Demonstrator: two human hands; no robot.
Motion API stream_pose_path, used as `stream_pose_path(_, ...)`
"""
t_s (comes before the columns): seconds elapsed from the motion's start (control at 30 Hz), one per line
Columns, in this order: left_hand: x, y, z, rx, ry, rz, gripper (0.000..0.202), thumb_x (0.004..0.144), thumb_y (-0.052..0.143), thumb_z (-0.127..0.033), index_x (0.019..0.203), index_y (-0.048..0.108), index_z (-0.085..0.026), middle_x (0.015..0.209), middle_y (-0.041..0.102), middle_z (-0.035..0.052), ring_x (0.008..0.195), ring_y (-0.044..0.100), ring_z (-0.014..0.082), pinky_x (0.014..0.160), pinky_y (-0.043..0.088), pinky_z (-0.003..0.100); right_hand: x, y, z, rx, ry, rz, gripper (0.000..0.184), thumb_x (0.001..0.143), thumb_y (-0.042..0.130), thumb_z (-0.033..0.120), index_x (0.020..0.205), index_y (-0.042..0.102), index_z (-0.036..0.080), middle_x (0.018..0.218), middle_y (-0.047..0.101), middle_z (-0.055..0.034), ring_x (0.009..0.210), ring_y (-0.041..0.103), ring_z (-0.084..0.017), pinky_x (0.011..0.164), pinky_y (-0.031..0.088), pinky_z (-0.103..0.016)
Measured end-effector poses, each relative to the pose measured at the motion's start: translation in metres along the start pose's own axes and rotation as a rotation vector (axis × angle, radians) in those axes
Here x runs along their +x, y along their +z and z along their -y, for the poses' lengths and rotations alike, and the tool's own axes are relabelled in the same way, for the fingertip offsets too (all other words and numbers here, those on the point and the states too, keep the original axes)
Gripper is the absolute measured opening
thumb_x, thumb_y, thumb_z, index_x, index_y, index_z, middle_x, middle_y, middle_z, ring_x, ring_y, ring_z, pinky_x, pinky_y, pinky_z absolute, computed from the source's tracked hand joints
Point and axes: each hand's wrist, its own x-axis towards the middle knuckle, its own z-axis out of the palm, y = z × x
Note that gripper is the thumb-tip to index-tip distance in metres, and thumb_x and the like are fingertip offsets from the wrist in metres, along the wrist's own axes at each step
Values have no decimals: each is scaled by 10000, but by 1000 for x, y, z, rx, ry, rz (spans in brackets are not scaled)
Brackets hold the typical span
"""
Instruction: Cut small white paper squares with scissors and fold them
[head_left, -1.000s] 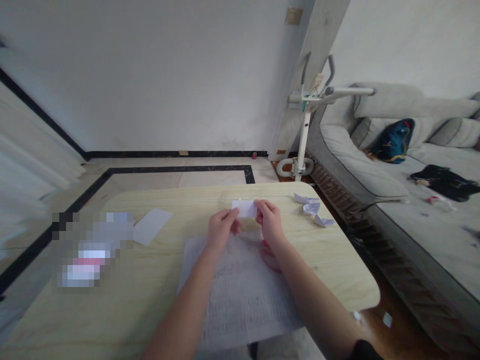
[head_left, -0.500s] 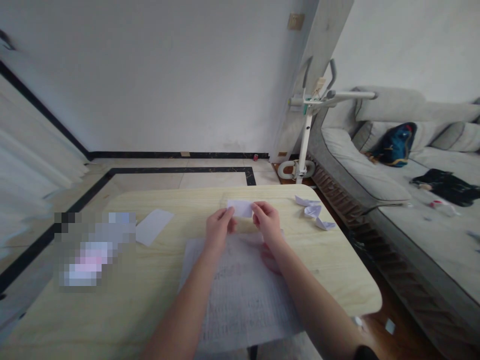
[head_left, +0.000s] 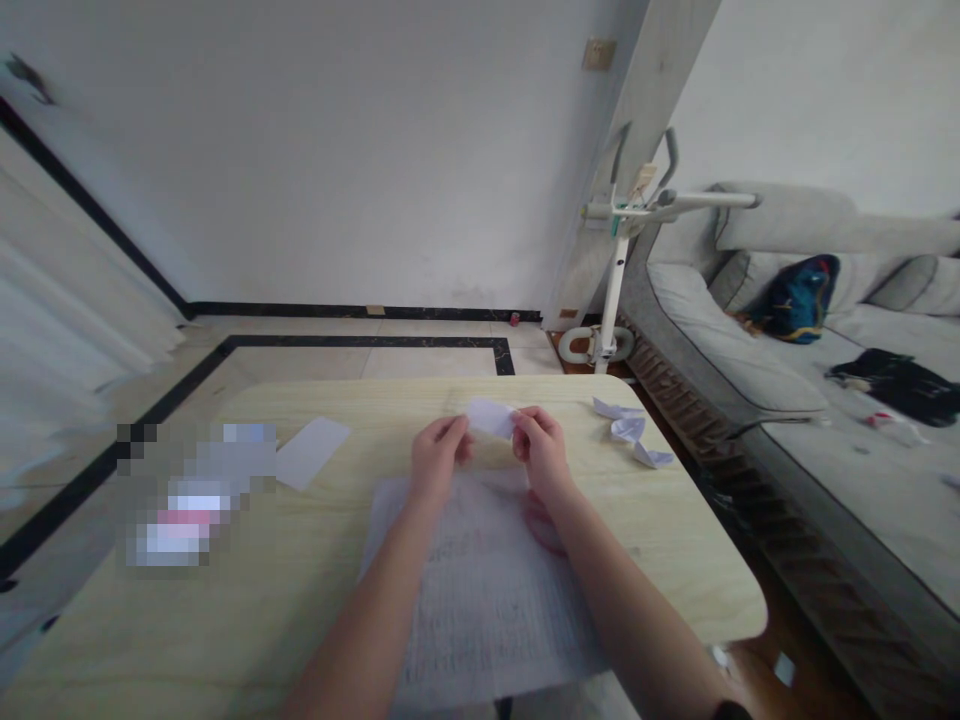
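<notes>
Head camera view, with the small white paper (head_left: 490, 416) as the centre of a clock face and 12 pointing away from the person: this slip sits toward the far side of the pale wooden table (head_left: 285, 570), stretched between two hands and tilted a little, its right end lower; whether it touches the wood cannot be told. At 8 o'clock the left hand (head_left: 437, 455) has its thumb and fingers closed at the slip's left end, while at 4 o'clock the right hand (head_left: 546, 452) pinches the right end between thumb and curled fingers. The slip looks very light, thin and smooth, stiff enough to span the gap without drooping, yet probably quick to crease or tear if pulled hard. Its ends and corners seem the best hold, with a light thumb-and-forefinger pinch that leaves the middle uncrushed; a dry sheet should hardly slip. Three folded white paper pieces (head_left: 628, 430) lie near one another at 3 o'clock, beyond the right hand. A loose white sheet (head_left: 311, 453) lies flat at 9 o'clock, well apart from the left hand. Toward 6 o'clock a large printed sheet (head_left: 487, 590) spreads beneath the forearms, its print too blurred to read. At 5 o'clock reddish loops (head_left: 543, 530), perhaps scissor handles, rest on that sheet, partly hidden by the right forearm.
</notes>
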Motion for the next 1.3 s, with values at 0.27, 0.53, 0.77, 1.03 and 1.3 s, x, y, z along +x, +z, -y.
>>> stream_pose_path(0.27, 1, 1, 0, 30, 81, -76, 309, 711, 639, -446, 709, 633, -137, 516, 576, -3, 438, 510, 92, 422, 366, 189, -2, 2, 0, 11, 88, 72, 199, 706, 625, 322, 622, 501, 190, 415, 453, 77, 312, 337, -57, 321, 203, -189)
stream_pose_path(0.53, 0, 2, -1, -158, -59, 21, 310, 646, 720, -402, 772, 624, -137, 620, 589, -20, 461, 530, 74, 406, 364, 172, -4, 5, 0, -11, 103, 142, 224, 717, 630, 344, 633, 489, 191, 413, 456, 80, 311, 334, -50, 319, 207, -180)
stream_pose_path(0.77, 1, 4, 1, -306, -52, 72, 327, 650, 740, -383, 821, 599, -142, 788, 681, 38, 724, 685, 176, 677, 543, 292, -6, 5, 3, -206, 6, 126, 216, 737, 638, 383, 813, 575, 192, 453, 499, 73, 344, 356, -61, 322, 249, -172)
stream_pose_path(1.03, -4, 4, -2, 153, 181, 113, 203, 739, 660, -333, 782, 675, -136, 752, 692, 58, 756, 666, 179, 740, 513, 285, -5, 5, 1, -245, -131, 161, 237, 736, 658, 366, 889, 640, 186, 630, 606, 19, 421, 462, -70, 377, 360, -190)
stream_pose_path(1.3, -1, 4, 5, 137, 177, 142, 358, 780, 606, -425, 1007, 642, -150, 872, 692, 69, 687, 665, 162, 620, 517, 264, -3, 2, -1, -246, -125, 180, 199, 739, 671, 370, 803, 637, 184, 626, 598, 13, 493, 550, -109, 428, 422, -219)
